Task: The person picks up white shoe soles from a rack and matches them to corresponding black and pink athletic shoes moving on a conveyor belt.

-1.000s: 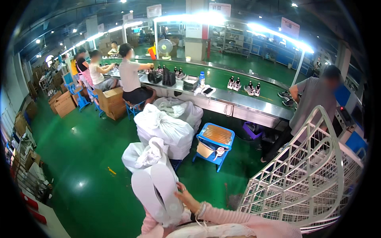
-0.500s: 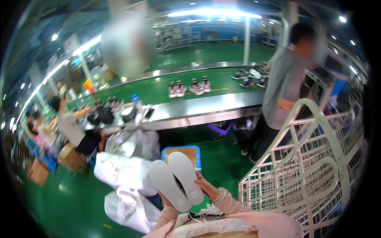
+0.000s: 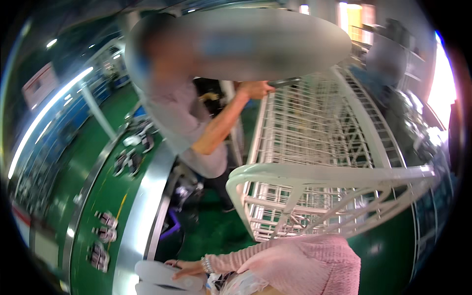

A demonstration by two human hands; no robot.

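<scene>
At the lower edge of the head view my right hand (image 3: 184,269) grips a pair of white shoe insoles (image 3: 155,272), fingers lying across the upper one. The insoles lie side by side, with a dark gap between them, and their lower part is cut off by the picture's edge. My left hand is out of view. A bead bracelet and a pink knitted sleeve (image 3: 236,260) show on my right arm.
A white wire rack cart (image 3: 314,172) stands ahead, with a person in a grey shirt (image 3: 187,118) beside it, one hand at its far end. To the left runs a green conveyor with a metal edge (image 3: 142,206), carrying several shoes (image 3: 100,255).
My view has swung to the right, so the cart and the person fill the middle. The insoles now sit at the lower edge, still held; my left hand has left the picture.
</scene>
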